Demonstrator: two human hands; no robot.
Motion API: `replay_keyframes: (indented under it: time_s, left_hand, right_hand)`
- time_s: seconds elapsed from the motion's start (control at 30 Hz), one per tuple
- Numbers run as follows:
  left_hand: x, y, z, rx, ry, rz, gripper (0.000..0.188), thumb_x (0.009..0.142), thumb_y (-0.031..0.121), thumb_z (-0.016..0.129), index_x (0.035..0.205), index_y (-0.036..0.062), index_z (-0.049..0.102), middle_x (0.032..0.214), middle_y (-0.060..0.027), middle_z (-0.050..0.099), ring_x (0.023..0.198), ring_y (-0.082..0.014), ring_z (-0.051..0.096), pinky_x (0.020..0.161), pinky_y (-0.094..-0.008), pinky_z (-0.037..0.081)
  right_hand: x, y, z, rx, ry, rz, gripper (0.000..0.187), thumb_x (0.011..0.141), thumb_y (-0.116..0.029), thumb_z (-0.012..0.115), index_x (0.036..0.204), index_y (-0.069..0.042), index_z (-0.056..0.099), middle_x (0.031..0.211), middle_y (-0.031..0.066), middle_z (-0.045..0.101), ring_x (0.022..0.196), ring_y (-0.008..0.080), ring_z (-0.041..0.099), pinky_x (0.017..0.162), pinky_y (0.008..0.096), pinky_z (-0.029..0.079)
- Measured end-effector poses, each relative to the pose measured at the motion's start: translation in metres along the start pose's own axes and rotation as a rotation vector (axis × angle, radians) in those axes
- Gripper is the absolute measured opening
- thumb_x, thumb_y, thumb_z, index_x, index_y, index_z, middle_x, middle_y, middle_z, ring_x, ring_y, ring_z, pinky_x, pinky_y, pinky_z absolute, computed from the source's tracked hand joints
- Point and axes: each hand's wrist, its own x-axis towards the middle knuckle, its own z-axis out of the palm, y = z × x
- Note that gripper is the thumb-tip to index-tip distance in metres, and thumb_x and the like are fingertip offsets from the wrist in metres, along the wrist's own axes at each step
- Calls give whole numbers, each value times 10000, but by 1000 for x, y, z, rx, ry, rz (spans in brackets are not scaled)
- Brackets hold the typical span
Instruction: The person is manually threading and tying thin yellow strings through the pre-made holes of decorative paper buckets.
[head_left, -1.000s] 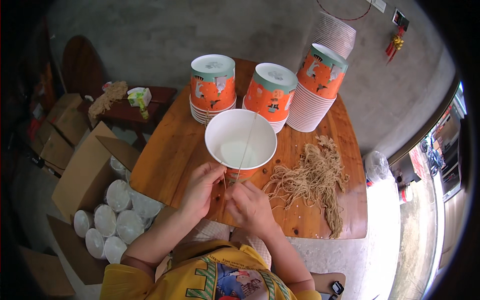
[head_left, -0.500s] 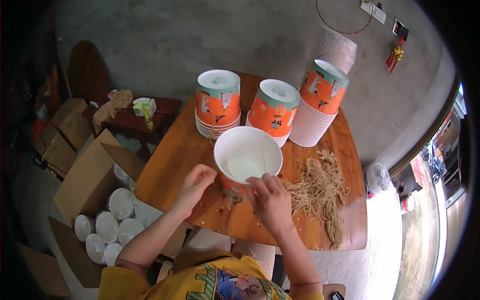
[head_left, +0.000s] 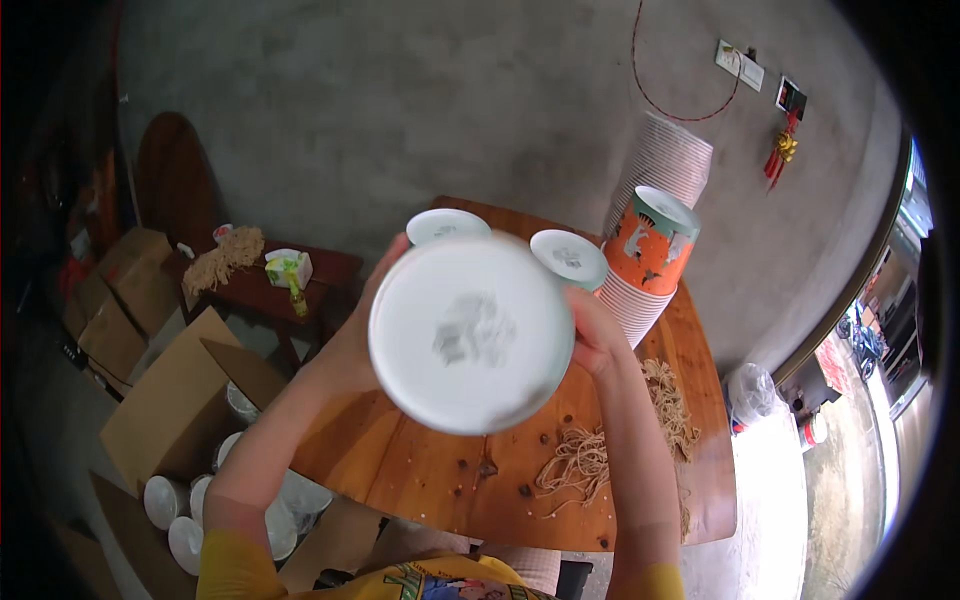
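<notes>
A paper bucket (head_left: 472, 335) is raised close to me, tipped so its round white bottom with a grey smudged print faces me. My left hand (head_left: 362, 325) grips its left side and my right hand (head_left: 592, 332) its right side; most of the fingers are hidden behind it. Beyond it on the table stand upturned paper buckets: a left stack (head_left: 447, 222), a middle stack (head_left: 568, 258) and a taller orange stack (head_left: 650, 250) at the right. Tan string (head_left: 580, 465) lies loose on the tabletop, with more string (head_left: 672, 400) partly behind my right forearm.
The wooden table (head_left: 400, 470) has a rounded edge. Tall nested clear containers (head_left: 665, 165) rise behind the right stack. At the left, an open cardboard box (head_left: 190, 400) holds wrapped white rolls or cups. A dark bench (head_left: 320, 265) carries more string and a tissue pack.
The bucket has come up off the table toward me and turned from mouth-up to bottom-facing. My hands have moved up and outward to its two sides. The view has shifted slightly.
</notes>
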Motion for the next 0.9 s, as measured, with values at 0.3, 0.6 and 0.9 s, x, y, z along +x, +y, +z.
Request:
replay_keyframes:
  time_s: [0.3,0.6,0.9]
  left_hand:
    - [81,-40,-44,-209,107,208,1420,593,377,928,1549,164,-101,1583,-150,133,1461,-294,174,1180,-459,208]
    - [118,-70,-42,-35,268,170,1316,661,427,886,1543,132,-46,1505,-226,266,1410,-328,288,1153,-468,266]
    - [124,-95,-36,61,253,208,1269,664,441,879,1534,114,15,1535,-201,251,1404,-327,303,1160,-463,257]
  right_hand:
    - [53,-37,-16,289,-56,-130,285,926,-250,662,1154,-82,629,783,-62,565,543,6,418,471,155,363]
    - [71,2,23,-507,156,-224,626,917,-324,667,1441,-93,412,659,-27,533,505,44,453,440,193,368]
    - [92,9,10,-658,171,-217,753,876,-320,712,1461,-23,344,610,-6,519,495,70,468,419,231,376]
